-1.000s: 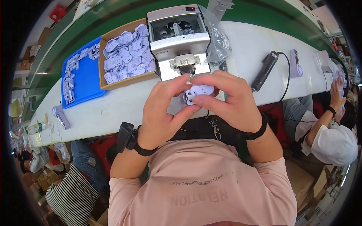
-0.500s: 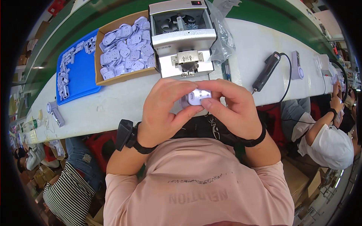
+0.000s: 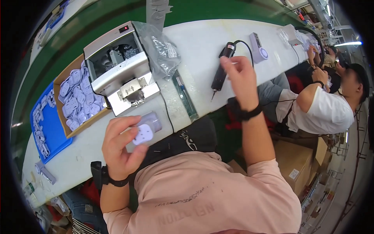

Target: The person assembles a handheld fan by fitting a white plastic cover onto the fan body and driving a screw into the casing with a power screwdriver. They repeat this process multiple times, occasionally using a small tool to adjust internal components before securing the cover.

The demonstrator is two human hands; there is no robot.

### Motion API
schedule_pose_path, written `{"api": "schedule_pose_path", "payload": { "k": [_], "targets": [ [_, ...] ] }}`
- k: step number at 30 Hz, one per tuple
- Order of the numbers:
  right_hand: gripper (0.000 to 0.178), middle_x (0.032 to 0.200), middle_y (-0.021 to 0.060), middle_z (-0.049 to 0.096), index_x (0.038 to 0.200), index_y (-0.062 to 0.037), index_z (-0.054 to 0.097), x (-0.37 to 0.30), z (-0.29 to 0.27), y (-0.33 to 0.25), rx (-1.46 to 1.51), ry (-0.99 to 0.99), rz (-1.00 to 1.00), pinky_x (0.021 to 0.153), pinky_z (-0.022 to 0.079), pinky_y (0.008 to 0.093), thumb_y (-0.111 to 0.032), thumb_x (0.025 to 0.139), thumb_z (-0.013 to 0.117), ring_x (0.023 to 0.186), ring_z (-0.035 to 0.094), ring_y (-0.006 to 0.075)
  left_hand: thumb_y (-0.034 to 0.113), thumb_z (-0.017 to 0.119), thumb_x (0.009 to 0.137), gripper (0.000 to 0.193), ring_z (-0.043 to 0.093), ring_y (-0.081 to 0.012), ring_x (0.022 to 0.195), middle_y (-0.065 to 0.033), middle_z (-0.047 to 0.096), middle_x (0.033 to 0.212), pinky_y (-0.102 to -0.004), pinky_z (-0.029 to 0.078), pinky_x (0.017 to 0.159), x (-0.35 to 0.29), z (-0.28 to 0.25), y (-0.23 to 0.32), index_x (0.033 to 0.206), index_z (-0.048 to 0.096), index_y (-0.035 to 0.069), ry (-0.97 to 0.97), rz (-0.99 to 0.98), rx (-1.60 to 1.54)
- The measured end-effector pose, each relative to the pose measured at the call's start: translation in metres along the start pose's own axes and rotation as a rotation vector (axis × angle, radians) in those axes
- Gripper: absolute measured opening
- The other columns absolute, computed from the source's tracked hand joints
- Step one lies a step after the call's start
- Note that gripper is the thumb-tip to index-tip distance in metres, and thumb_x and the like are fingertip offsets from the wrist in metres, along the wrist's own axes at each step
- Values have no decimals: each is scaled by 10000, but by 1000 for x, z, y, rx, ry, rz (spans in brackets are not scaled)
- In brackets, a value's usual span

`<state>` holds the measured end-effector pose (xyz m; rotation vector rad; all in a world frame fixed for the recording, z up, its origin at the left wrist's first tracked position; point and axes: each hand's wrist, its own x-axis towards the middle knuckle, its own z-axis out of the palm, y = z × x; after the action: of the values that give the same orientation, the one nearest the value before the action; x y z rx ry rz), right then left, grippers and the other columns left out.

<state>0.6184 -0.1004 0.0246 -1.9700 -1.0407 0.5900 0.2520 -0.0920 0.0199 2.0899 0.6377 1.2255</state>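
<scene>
My left hand point(image 3: 124, 144) is closed on a small white plastic casing point(image 3: 144, 134) with several holes in its face, gripped by its edge above the table's front. Right behind it shows a pale purple, glossy piece point(image 3: 153, 120); whether the two are joined I cannot tell. My right hand point(image 3: 242, 80) is at the black electric screwdriver point(image 3: 221, 76), beside its upper body, fingers partly bent and apart, slightly blurred. The screwdriver lies on the table with its bit pointing toward me. Contact between the fingers and its body is unclear.
A silver screw feeder point(image 3: 120, 68) stands beside a cardboard box point(image 3: 64, 117) of white casings and a blue tray point(image 3: 54, 134) with small parts. A plastic bag point(image 3: 161, 54), a green-edged strip point(image 3: 185, 97) and a handheld device point(image 3: 258, 48) lie rightward. Another person point(image 3: 325, 111) sits at right.
My hands have parted: the left keeps the white casing, while the right has let go and moved right to the screwdriver. The whole view has swung to the right.
</scene>
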Motion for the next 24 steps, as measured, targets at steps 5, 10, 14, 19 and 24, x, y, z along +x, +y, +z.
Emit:
{"api": "schedule_pose_path", "payload": {
  "k": [5,10,14,19,24],
  "targets": [
    [462,852,55,690,994,13,692,55,-16,61,-508,17,42,730,518,273,-429,917,800,813,657,145,99,903,771,485,716,-374,994,-195,731,1210,-436,576,823,9,20,5,1179,644,57,-74,50,8],
    [374,915,87,713,1185,16,631,-1,15,5,687,36,-30,814,547,333,-128,887,805,888,714,236,78,897,753,412,721,-359,952,-188,736,1195,-405,587,792,-5,0,15,1112,695,73,13,0,39],
    [425,916,74,694,1251,2,593,-55,36,-28,629,1,-306,808,549,331,38,856,747,857,690,219,65,888,754,386,716,-346,942,-179,736,1189,-400,583,782,-6,-7,13,1104,727,84,-6,-12,98],
    [404,905,77,685,1224,-13,609,-51,22,-30,379,-436,-214,778,554,329,78,845,716,810,679,192,65,845,813,339,706,-383,958,-228,726,1168,-436,576,808,-11,-4,9,1118,697,44,-27,21,0],
    [448,903,64,665,1223,-25,601,-41,8,-41,345,-565,-198,739,561,320,78,821,768,773,662,143,94,862,805,372,710,-367,959,-213,727,1175,-421,578,798,-16,1,7,1136,699,55,38,42,11]
  ]
}}
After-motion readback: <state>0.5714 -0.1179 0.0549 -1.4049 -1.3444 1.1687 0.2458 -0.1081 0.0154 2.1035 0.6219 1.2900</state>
